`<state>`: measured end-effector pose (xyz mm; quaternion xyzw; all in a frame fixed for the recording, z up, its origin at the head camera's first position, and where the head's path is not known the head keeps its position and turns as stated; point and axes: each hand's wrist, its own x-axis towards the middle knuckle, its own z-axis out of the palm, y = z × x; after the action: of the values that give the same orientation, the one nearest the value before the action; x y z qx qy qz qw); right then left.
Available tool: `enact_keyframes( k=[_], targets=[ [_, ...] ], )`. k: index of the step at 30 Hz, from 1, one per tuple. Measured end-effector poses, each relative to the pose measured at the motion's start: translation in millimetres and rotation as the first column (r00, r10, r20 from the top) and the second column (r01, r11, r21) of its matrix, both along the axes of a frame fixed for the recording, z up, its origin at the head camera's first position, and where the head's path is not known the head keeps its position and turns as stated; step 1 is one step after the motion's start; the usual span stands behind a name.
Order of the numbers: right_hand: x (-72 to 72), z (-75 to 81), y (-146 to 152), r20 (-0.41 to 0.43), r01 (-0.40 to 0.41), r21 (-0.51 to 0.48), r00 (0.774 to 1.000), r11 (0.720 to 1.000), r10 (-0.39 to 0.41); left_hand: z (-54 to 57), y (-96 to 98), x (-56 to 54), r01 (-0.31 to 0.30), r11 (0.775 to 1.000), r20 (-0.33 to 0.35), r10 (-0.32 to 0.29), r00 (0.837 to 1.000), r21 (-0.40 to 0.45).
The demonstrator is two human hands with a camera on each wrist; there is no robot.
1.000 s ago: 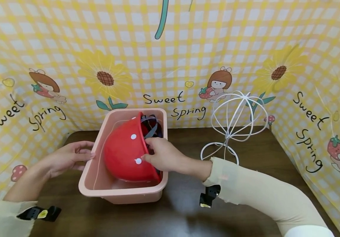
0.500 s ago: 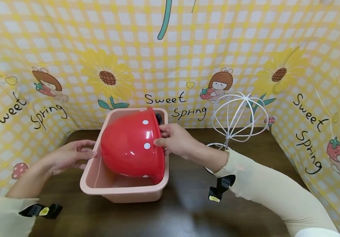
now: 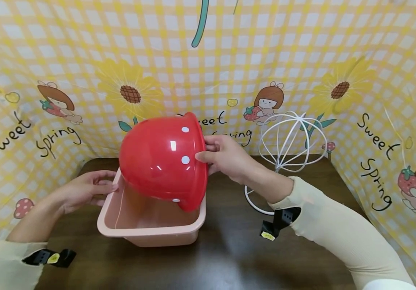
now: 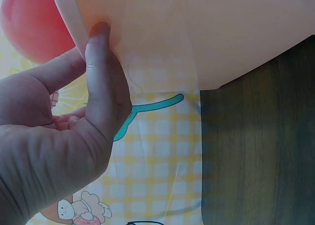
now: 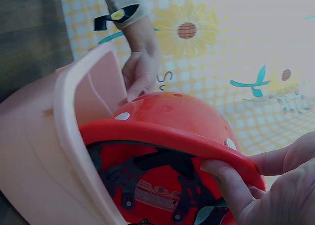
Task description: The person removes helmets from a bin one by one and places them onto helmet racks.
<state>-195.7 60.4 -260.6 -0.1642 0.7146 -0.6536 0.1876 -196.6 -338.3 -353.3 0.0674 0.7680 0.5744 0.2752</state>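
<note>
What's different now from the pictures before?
The right hand has lifted the red helmet higher, so it now hides the far rim of the pink bin. Nothing was let go. The left hand still holds the bin, and the white wire stand stayed put.

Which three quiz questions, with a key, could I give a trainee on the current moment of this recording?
1. Multiple choice: what does the right hand grip? (a) the patterned cloth; (b) the brim of the red helmet; (c) a pen.
2. True or false: the left hand is holding the white wire stand.
3. Short answer: which camera view shows the inner straps of the red helmet?

Key
1: b.
2: False; it pinches the rim of the pink bin.
3: The right wrist view.
</note>
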Motion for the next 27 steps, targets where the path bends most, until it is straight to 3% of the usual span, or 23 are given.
enact_keyframes(
  k=[11, 16, 19, 22, 24, 27],
  targets=[
    [4.2, 7.5, 7.2, -0.028, 0.038, -0.043, 0.999, 0.998, -0.04, 2.6, 0.9, 1.5, 0.01, 1.0, -0.007, -0.01, 1.0, -0.007],
    [4.6, 6.1, 10.7, -0.019, 0.085, -0.092, 0.996, 0.992, -0.087, 1.4, -0.8, 3.0, -0.001, 0.999, -0.04, 0.0, 0.999, -0.035],
    [4.4, 4.3, 13.5, -0.012, 0.111, -0.137, 0.993, 0.984, -0.114, 1.1, -2.7, 5.3, -0.059, 0.996, -0.109, 0.051, 0.993, -0.07],
    [4.4, 2.2, 16.6, -0.003, 0.136, -0.189, 0.99, 0.972, -0.139, 4.3, -3.0, 7.6, -0.15, 0.984, -0.194, 0.13, 0.972, -0.093],
    [4.2, 0.8, 18.7, 0.001, 0.147, -0.235, 0.988, 0.961, -0.151, 9.5, -0.3, 8.8, -0.203, 0.977, -0.236, 0.183, 0.954, -0.063],
    [4.8, -1.6, 21.0, 0.008, 0.17, -0.308, 0.984, 0.936, -0.176, 20.3, 9.2, 11.5, -0.254, 0.965, -0.249, 0.261, 0.933, 0.06]
  ],
)
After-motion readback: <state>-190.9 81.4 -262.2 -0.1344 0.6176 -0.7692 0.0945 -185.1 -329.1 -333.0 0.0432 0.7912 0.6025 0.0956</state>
